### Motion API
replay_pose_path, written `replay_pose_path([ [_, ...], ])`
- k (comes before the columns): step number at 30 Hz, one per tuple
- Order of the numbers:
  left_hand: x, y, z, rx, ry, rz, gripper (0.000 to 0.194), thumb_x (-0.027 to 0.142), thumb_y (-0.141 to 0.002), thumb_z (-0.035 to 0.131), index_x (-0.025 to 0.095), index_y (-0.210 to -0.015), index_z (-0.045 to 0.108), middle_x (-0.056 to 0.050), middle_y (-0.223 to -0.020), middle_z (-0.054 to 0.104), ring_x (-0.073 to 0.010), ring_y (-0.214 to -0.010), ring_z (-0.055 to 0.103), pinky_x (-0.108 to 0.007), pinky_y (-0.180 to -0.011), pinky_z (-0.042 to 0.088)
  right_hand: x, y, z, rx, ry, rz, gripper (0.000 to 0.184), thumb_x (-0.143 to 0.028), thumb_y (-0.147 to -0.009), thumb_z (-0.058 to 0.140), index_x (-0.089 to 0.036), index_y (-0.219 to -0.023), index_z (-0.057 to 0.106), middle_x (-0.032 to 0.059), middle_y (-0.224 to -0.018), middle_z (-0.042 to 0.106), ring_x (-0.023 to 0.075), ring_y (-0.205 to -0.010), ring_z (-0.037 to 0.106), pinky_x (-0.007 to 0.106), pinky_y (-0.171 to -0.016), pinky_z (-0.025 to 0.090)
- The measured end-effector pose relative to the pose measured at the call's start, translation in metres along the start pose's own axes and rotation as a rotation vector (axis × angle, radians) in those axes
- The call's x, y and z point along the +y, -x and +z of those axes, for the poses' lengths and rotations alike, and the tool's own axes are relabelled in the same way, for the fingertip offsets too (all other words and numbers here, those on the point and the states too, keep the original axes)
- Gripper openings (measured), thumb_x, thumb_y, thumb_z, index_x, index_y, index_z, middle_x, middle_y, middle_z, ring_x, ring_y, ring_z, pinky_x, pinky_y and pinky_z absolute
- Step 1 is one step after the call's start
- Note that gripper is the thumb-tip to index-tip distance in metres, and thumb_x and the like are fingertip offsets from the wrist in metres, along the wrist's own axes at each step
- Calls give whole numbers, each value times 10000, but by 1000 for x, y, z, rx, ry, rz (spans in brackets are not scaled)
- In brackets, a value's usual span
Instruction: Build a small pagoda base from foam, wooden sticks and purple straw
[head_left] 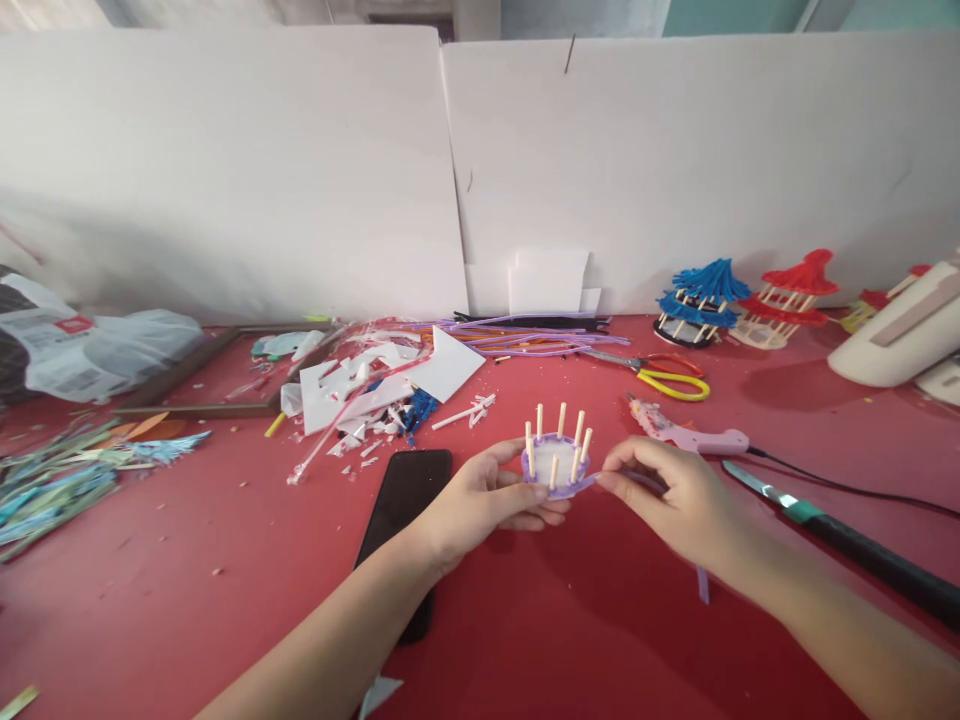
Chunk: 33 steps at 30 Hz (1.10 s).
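Note:
My left hand [491, 487] grips a small round white base [556, 462] from its left side, thumb near the front rim. Several short wooden sticks [562, 421] stand upright around its edge. A purple fuzzy strip [581, 485] runs round the rim and leads off to the right. My right hand [660, 485] pinches that strip between thumb and fingertips. Its loose purple tail [703, 585] hangs below the right hand. Beyond the right hand lies a pink glue gun [686, 432] on the red table.
A black phone [405, 500] lies by my left forearm. At right is a knife [840, 530] with its blade bare. Scissors [667, 378], purple and orange strips [517, 335], paper scraps [367, 385], a blue-roofed model [701, 303] and a red-roofed model [787, 300] are farther back.

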<state>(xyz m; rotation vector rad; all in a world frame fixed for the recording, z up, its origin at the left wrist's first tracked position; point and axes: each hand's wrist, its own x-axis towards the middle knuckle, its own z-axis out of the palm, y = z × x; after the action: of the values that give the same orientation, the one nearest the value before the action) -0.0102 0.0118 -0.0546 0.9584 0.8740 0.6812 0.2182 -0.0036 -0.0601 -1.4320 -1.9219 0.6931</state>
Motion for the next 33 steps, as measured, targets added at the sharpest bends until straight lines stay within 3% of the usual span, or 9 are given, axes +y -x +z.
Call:
replay_pose_path([
  [8,1,0,-1,-25,-15,-20,579,225,-718,757,108,-1234,521,-114,-829,761,-167,-712,724,-253,-692,562,3,0,0,-24,-70,42,161,-383,-874,552,-232,-845,600,6,-814,649,156,-751,607,279,-682,482],
  [17,1,0,-6,-124,21,-32,466,183,-707,699,126,-1158,601,-87,-751,757,-162,-646,712,-241,-647,562,1,1,1,-107,-344,69,149,-352,-841,619,-231,-911,568,-10,-797,607,116,-701,585,230,-624,487],
  [23,2,1,-8,-189,127,-50,347,160,-680,694,110,-1022,669,-87,-732,737,-162,-620,702,-248,-615,584,5,5,3,-253,-543,111,378,-353,-848,647,-272,-1186,497,-45,-767,548,69,-566,529,210,-534,453],
  [33,2,1,-9,-291,197,-107,266,138,-700,647,104,-960,690,-81,-706,714,-152,-595,680,-264,-624,575,6,8,4,-355,-584,77,503,-333,-836,660,-277,-1305,486,64,-1081,646,67,-559,544,243,-516,496],
])
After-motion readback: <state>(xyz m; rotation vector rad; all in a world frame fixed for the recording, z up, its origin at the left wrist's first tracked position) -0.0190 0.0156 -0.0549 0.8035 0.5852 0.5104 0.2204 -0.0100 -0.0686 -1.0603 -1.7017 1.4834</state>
